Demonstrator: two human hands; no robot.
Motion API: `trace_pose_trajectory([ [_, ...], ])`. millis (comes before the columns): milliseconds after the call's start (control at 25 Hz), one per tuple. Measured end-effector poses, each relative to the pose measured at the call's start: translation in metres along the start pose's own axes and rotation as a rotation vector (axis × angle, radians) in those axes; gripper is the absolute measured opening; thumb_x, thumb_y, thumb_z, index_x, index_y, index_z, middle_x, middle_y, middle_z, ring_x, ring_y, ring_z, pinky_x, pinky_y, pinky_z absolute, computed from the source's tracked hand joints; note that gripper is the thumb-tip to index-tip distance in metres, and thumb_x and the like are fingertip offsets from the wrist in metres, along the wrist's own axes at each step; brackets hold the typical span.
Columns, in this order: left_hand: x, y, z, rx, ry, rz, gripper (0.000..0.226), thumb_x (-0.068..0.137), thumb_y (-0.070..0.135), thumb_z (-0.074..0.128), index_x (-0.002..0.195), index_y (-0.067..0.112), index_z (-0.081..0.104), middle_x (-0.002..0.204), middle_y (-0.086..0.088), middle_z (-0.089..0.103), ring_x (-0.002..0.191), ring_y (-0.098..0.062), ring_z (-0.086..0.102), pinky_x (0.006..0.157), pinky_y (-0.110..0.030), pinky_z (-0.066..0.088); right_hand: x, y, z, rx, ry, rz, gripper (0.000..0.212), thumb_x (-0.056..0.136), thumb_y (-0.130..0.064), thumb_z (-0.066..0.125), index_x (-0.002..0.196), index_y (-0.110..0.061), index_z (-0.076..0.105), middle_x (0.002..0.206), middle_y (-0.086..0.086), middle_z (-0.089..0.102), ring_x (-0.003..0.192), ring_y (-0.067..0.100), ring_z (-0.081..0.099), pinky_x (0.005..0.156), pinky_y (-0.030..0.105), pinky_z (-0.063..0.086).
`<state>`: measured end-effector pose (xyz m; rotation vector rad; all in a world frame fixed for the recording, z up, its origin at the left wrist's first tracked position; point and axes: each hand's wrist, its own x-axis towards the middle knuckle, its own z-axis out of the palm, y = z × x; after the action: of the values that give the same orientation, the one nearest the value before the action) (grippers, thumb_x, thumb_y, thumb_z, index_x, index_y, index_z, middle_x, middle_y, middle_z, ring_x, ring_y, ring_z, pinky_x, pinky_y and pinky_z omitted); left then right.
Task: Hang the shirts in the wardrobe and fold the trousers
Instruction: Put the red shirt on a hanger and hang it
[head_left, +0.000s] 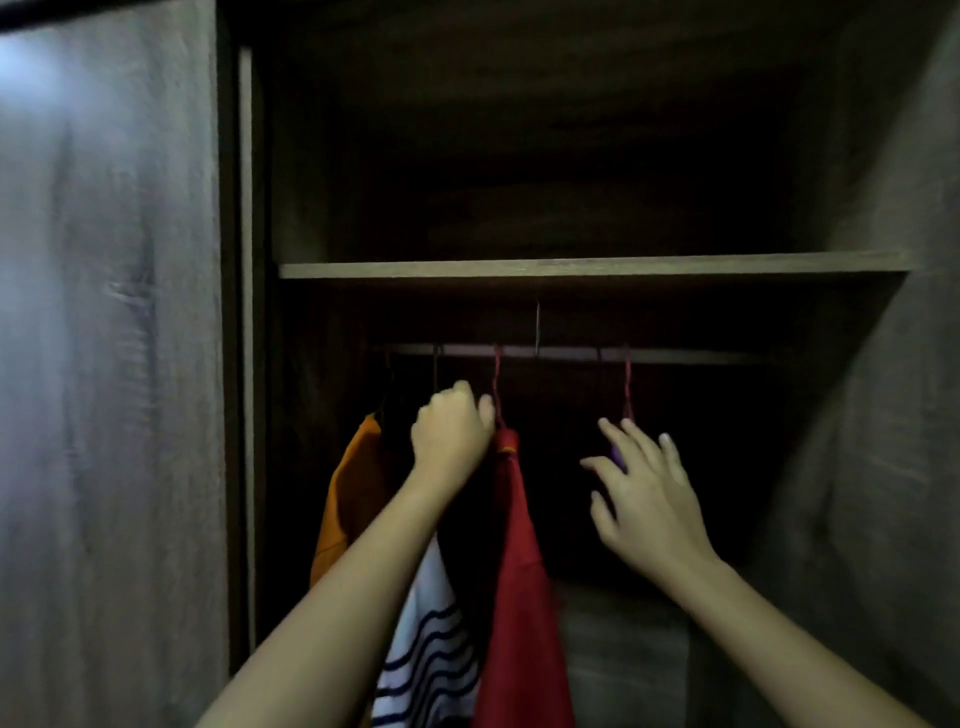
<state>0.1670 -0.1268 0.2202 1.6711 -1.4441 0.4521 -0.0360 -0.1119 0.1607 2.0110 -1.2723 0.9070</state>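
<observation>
Inside the dark wardrobe a rail (675, 356) carries several hangers. A red shirt (524, 571) hangs on a red hanger (497, 384). My left hand (452, 434) is closed around the neck of that hanger, just left of the shirt's collar. Left of it hang a white shirt with dark wavy stripes (426, 660) and an orange shirt (353, 499). My right hand (644, 493) is open with fingers spread, just below a second red hanger (627, 384) further right; something purple shows behind its fingers. No trousers are in sight.
A wooden shelf (592, 267) crosses the wardrobe above the rail. The wardrobe door (104, 364) stands at the left and a side wall (883, 415) at the right. The rail's right part holds no clothes that I can see.
</observation>
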Motion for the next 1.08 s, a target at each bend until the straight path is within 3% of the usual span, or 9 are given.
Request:
trace_pose_trajectory([
  [80, -0.016, -0.029, -0.018, -0.097, 0.101, 0.058, 0.03, 0.09, 0.029, 0.048, 0.104, 0.009, 0.064, 0.097, -0.016, 0.07, 0.093, -0.037, 0.064, 0.076, -0.04, 0.049, -0.009, -0.029, 0.007, 0.103, 0.067, -0.107, 0.03, 0.067, -0.022, 0.065, 0.096, -0.02, 0.068, 0.128, 0.008, 0.059, 0.124, 0.028, 0.051, 0.106, 0.044, 0.033],
  [200, -0.073, -0.094, -0.039, -0.101, 0.09, 0.213, 0.033, 0.086, 0.031, 0.044, 0.096, 0.012, 0.068, 0.086, -0.008, 0.071, 0.081, -0.027, 0.067, 0.068, -0.035, 0.05, -0.031, -0.094, 0.024, 0.319, 0.06, -0.228, 0.029, 0.071, -0.024, 0.053, 0.097, -0.019, 0.066, 0.124, 0.005, 0.06, 0.12, 0.023, 0.051, 0.108, 0.032, 0.028],
  [280, -0.119, -0.147, -0.053, -0.07, 0.067, 0.227, 0.036, 0.084, 0.032, 0.043, 0.097, 0.011, 0.069, 0.086, -0.006, 0.071, 0.079, -0.023, 0.067, 0.071, -0.028, 0.046, -0.046, -0.14, 0.036, 0.473, -0.002, -0.278, 0.031, 0.072, -0.022, 0.054, 0.101, -0.017, 0.064, 0.123, 0.007, 0.059, 0.117, 0.021, 0.05, 0.103, 0.027, 0.031],
  [560, -0.271, -0.345, -0.131, 0.3, -0.116, -0.101, 0.043, 0.082, 0.027, 0.041, 0.102, 0.003, 0.07, 0.102, -0.014, 0.072, 0.091, -0.028, 0.07, 0.085, -0.028, 0.043, -0.083, -0.335, 0.07, 0.778, -0.275, -0.466, 0.051, 0.075, -0.022, 0.051, 0.124, -0.008, 0.051, 0.128, 0.014, 0.054, 0.118, 0.03, 0.051, 0.101, 0.037, 0.045],
  [720, -0.334, -0.432, -0.197, 0.45, -0.256, -0.3, 0.049, 0.084, 0.029, 0.039, 0.112, -0.002, 0.064, 0.112, -0.02, 0.067, 0.102, -0.034, 0.066, 0.093, -0.031, 0.038, -0.107, -0.444, 0.074, 0.837, -0.471, -0.542, 0.055, 0.077, -0.018, 0.057, 0.13, -0.006, 0.047, 0.131, 0.015, 0.05, 0.123, 0.032, 0.046, 0.105, 0.037, 0.039],
  [800, -0.355, -0.472, -0.229, 0.538, -0.27, -0.389, 0.054, 0.083, 0.033, 0.037, 0.114, -0.004, 0.062, 0.116, -0.021, 0.065, 0.106, -0.034, 0.064, 0.092, -0.034, 0.046, -0.122, -0.498, 0.078, 0.872, -0.55, -0.59, 0.057, 0.078, -0.018, 0.056, 0.132, -0.006, 0.045, 0.132, 0.015, 0.05, 0.12, 0.033, 0.046, 0.104, 0.037, 0.04],
  [880, -0.375, -0.511, -0.257, 0.595, -0.269, -0.519, 0.061, 0.085, 0.04, 0.035, 0.125, -0.001, 0.056, 0.13, -0.02, 0.056, 0.121, -0.032, 0.054, 0.101, -0.041, 0.041, -0.138, -0.547, 0.081, 0.909, -0.616, -0.634, 0.058, 0.079, -0.023, 0.05, 0.134, -0.008, 0.042, 0.14, 0.012, 0.043, 0.119, 0.031, 0.045, 0.103, 0.039, 0.04],
  [960, -0.391, -0.544, -0.27, 0.608, -0.331, -0.63, 0.069, 0.088, 0.051, 0.037, 0.14, 0.004, 0.04, 0.148, -0.017, 0.037, 0.138, -0.031, 0.033, 0.108, -0.048, 0.031, -0.154, -0.586, 0.091, 0.917, -0.695, -0.623, 0.054, 0.084, -0.03, 0.044, 0.133, -0.008, 0.042, 0.146, 0.01, 0.037, 0.127, 0.028, 0.039, 0.107, 0.038, 0.036],
  [1080, -0.409, -0.572, -0.264, 0.564, -0.509, -0.725, 0.107, 0.069, 0.081, 0.009, 0.149, 0.011, 0.019, 0.157, -0.009, 0.018, 0.146, -0.026, 0.009, 0.111, -0.046, 0.02, -0.174, -0.627, 0.102, 0.926, -0.743, -0.571, 0.062, 0.08, -0.042, 0.033, 0.124, -0.003, 0.051, 0.129, 0.015, 0.052, 0.122, 0.03, 0.046, 0.107, 0.038, 0.035],
])
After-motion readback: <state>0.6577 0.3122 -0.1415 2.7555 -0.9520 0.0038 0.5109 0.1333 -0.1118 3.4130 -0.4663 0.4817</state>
